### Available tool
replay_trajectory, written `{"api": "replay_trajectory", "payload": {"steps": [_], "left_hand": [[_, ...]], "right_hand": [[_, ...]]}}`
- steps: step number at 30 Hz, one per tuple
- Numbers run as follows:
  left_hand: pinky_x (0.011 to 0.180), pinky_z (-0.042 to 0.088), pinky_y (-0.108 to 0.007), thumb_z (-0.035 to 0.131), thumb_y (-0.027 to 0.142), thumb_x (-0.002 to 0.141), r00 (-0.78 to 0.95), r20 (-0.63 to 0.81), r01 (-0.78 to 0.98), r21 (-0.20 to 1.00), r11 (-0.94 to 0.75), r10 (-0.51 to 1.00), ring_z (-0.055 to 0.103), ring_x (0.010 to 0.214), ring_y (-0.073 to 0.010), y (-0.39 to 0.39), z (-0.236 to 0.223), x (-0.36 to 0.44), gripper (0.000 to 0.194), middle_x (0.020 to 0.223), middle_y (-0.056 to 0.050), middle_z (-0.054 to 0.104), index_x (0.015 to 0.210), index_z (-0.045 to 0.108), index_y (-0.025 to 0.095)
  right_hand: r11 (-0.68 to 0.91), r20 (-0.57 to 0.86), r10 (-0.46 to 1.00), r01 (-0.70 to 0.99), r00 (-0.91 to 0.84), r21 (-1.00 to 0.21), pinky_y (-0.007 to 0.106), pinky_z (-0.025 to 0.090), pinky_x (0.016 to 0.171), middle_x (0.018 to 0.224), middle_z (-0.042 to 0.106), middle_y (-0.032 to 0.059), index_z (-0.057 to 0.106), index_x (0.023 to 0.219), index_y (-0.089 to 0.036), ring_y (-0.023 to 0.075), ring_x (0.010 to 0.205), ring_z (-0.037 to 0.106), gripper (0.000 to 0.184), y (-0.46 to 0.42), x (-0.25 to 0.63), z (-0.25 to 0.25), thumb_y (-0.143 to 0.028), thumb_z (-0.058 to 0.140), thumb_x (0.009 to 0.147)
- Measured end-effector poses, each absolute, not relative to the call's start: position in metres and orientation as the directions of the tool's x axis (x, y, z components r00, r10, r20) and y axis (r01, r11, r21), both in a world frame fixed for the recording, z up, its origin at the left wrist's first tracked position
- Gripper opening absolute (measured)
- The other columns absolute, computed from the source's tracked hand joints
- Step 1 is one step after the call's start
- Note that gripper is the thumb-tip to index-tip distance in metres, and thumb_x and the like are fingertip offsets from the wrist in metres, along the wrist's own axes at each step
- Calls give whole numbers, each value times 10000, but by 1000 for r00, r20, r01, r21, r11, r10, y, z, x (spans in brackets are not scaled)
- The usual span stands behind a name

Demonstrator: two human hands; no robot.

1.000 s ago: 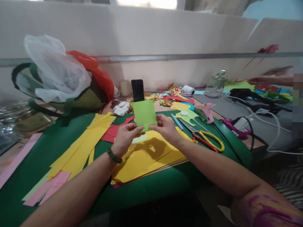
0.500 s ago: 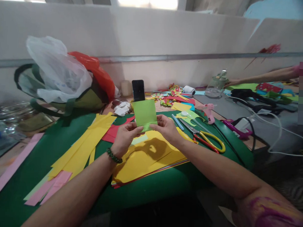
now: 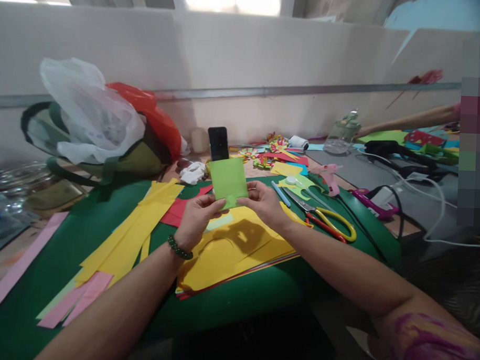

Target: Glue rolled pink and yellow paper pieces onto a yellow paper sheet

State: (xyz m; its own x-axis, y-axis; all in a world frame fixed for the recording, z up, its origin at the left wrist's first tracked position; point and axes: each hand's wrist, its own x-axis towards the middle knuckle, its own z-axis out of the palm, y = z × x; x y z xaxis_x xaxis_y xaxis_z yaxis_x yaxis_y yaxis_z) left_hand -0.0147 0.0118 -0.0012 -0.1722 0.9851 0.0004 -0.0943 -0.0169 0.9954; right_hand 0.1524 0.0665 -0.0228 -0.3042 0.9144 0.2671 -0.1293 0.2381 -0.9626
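A square of light green paper point(image 3: 229, 178) is held upright above the table between both hands. My left hand point(image 3: 197, 215), with a dark green bead bracelet on the wrist, pinches its lower left corner. At the lower right corner, my right hand point(image 3: 265, 204) pinches it between thumb and fingers. The thumbs press along the bottom edge, where the paper looks slightly folded or curled. Beneath the hands lies a stack of yellow paper point(image 3: 225, 258) with other colours showing under it. Red paper point(image 3: 176, 212) rests left of the stack.
Scissors point(image 3: 321, 214), a light blue pen-like stick point(image 3: 281, 194) and a pink glue gun point(image 3: 330, 179) lie to the right. Yellow strips point(image 3: 131, 234) spread leftward. Behind stand a phone point(image 3: 218, 143) and a bag point(image 3: 139, 145). Another person's arm point(image 3: 411, 122) reaches toward a glass jar point(image 3: 343, 135).
The lower edge of the green paper has shifted slightly under my thumbs. Both hands keep nearly the same place and still pinch the paper.
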Motion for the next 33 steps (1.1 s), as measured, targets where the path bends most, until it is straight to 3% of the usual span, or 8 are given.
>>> {"api": "replay_trajectory", "payload": {"steps": [8,16,33], "left_hand": [[620,479,-249,854,468,478,-128,-29,-39,999,24,991,675,661,-170,10,2,-15,419,695,-40,699,676,670,147],[634,480,-256,887,440,408,-147,-56,-105,994,41,988,666,618,-155,12,-1,-14,457,701,-44,708,682,686,135],[620,509,-253,874,443,440,-160,6,-57,998,-16,987,677,607,-161,11,1,-15,411,654,-34,696,629,667,144]], "right_hand": [[230,265,917,-146,-299,-962,330,532,692,727,722,-7,542,897,-199,172,673,681,398,68,151,-26,-349,780,614],[218,250,921,-137,-298,-966,325,522,693,729,715,-3,539,909,-198,171,673,677,399,65,153,-22,-336,772,616],[266,298,904,-141,-307,-953,317,516,636,686,688,-23,532,910,-209,155,623,647,426,66,154,-21,-385,795,624]]}}
